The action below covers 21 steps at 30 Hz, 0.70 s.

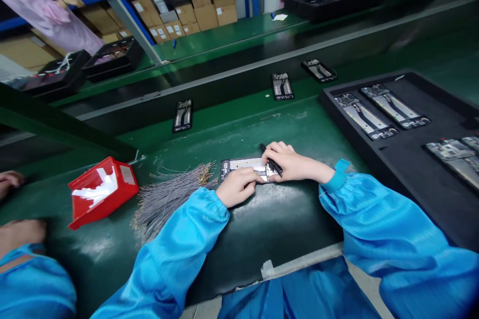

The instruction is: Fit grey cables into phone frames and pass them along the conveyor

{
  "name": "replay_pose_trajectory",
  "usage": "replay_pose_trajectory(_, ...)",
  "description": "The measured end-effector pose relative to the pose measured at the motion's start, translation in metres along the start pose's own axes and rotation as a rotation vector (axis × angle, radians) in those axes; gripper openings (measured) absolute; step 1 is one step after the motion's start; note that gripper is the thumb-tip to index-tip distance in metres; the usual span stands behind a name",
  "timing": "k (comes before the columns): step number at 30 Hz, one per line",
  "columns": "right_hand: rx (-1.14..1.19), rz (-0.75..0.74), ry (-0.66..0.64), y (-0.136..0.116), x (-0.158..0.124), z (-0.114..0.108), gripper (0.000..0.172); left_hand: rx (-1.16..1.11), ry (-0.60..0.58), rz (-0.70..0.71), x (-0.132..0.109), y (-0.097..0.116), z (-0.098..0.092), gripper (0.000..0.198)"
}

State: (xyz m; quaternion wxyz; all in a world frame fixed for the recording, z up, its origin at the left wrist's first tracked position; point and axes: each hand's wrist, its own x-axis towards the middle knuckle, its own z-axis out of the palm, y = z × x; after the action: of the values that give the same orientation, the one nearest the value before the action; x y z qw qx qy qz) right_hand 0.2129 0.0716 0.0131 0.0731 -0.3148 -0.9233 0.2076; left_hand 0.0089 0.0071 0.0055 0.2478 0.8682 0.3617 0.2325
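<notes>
An opened phone body lies crosswise on the green bench in front of me. My left hand rests over its near edge, fingertips touching the phone's inside; whether they pinch anything there is hidden. My right hand is at the phone's right end, its fingers closed round a black pen-like stick tool that slants across it. Just left of the phone lies a loose bundle of thin grey cables with gold-coloured tips, partly behind my left sleeve.
A red bin with white strips stands at the left, near another person's hand. Opened phones lie along the back. A black foam tray with several phones is at the right. People in pink stand across the bench.
</notes>
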Motion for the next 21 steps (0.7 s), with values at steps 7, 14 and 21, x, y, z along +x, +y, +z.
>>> replay_pose_trajectory(7, -0.019, 0.020, -0.058, 0.000, 0.008, -0.003, 0.040, -0.013, 0.015, 0.042, -0.001, -0.002, 0.001, 0.029)
replay_pose_trajectory(14, -0.130, 0.083, -0.158, -0.015, 0.018, -0.011, 0.041, 0.001, -0.021, 0.053, 0.001, -0.002, -0.001, 0.029)
replay_pose_trajectory(21, -0.002, -0.075, -0.061, -0.007, 0.008, -0.006, 0.031, 0.043, -0.020, 0.029, 0.000, -0.003, -0.001, 0.029)
